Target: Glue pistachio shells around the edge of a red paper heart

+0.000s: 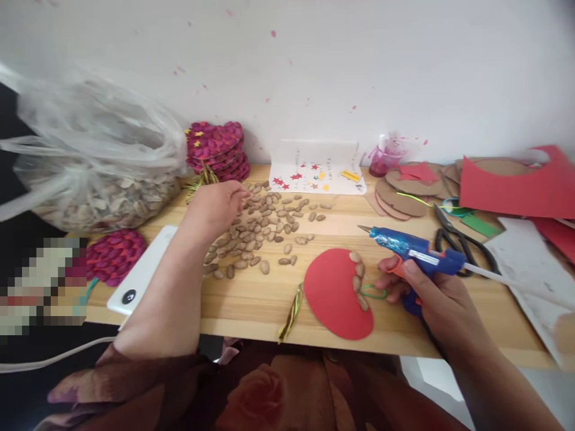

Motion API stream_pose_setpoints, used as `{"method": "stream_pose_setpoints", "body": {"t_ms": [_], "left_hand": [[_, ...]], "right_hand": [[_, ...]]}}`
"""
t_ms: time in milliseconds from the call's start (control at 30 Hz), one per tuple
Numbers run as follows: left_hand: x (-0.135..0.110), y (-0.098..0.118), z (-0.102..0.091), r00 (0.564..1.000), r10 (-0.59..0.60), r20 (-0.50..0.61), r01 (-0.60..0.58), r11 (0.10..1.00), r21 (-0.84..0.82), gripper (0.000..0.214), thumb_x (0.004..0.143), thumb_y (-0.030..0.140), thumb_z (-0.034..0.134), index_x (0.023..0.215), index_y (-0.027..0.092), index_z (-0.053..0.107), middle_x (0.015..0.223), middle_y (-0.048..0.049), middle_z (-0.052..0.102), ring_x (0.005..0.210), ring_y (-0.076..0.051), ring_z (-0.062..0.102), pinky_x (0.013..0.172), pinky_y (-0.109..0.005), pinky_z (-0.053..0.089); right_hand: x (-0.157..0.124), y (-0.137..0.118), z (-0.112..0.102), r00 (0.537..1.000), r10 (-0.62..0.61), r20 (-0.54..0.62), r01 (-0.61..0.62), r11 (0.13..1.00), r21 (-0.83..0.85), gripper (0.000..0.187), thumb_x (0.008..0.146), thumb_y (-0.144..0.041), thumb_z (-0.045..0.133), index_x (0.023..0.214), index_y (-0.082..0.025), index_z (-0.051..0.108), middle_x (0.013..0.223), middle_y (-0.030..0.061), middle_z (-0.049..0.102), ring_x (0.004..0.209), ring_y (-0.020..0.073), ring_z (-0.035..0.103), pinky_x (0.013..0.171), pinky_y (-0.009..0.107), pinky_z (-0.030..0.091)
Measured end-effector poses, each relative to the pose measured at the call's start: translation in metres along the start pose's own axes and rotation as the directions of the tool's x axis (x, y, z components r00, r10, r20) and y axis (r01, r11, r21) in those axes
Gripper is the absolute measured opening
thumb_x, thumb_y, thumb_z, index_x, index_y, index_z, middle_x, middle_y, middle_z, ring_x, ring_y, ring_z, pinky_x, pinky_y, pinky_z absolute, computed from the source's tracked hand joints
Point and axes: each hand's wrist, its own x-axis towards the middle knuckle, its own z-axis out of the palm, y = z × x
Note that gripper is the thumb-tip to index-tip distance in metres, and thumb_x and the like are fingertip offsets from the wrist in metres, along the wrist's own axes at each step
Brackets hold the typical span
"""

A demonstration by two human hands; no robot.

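Observation:
My right hand (pixel 422 287) grips a blue glue gun (pixel 411 246), its nozzle pointing left above the wooden table (pixel 251 305). Just left of it lies a red paper shape (pixel 335 294) with a few seeds (pixel 358 276) stuck along its right edge and a green loop (pixel 374 292) beside them. My left hand (pixel 220 203) reaches into a loose pile of brown seeds (pixel 265 230), fingers curled down onto them; what they pinch is hidden.
A clear plastic bag of seeds (pixel 96 173) stands at the left. Purple seed-covered pieces (pixel 218 149) are stacked at the back, another (pixel 114 254) lies by a white phone (pixel 144 272). Black scissors (pixel 465 242), cardboard discs (pixel 399 197) and red paper (pixel 516 185) are at the right.

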Motion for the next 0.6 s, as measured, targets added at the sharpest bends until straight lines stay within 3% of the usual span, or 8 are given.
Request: {"method": "stream_pose_setpoints", "body": {"t_ms": [167, 400, 600], "left_hand": [[0.001, -0.005, 0.001, 1.0, 0.024, 0.019, -0.025, 0.998, 0.058, 0.024, 0.088, 0.028, 0.057, 0.1, 0.025, 0.078, 0.1, -0.0046, 0.08, 0.093, -0.026, 0.071, 0.084, -0.033, 0.05], [0.0, -0.005, 0.0, 0.994, -0.033, 0.107, 0.019, 0.992, 0.125, 0.015, 0.083, 0.028, 0.065, 0.089, 0.023, 0.079, 0.09, -0.0065, 0.079, 0.087, -0.028, 0.071, 0.078, -0.034, 0.05], [0.002, -0.008, 0.006, 0.985, 0.061, 0.164, -0.077, 0.993, 0.092, 0.015, 0.08, 0.023, 0.065, 0.087, 0.024, 0.078, 0.096, -0.0035, 0.08, 0.087, -0.023, 0.07, 0.079, -0.03, 0.05]], "right_hand": [[0.003, 0.009, -0.004, 1.0, -0.01, -0.022, 0.009, 0.999, -0.041, 0.037, 0.085, -0.059, 0.071, 0.091, -0.022, 0.075, 0.084, 0.0073, 0.078, 0.06, 0.0194, 0.069, 0.055, 0.028, 0.057], [0.0, -0.001, 0.0, 0.997, -0.026, -0.073, 0.018, 0.993, -0.115, 0.037, 0.082, -0.062, 0.071, 0.084, -0.025, 0.076, 0.081, 0.0062, 0.078, 0.061, 0.0212, 0.07, 0.054, 0.03, 0.058], [0.001, 0.0, 0.002, 0.997, -0.029, -0.07, 0.019, 0.99, -0.139, 0.039, 0.082, -0.064, 0.069, 0.083, -0.027, 0.077, 0.08, 0.0065, 0.078, 0.06, 0.0228, 0.069, 0.053, 0.032, 0.058]]}}
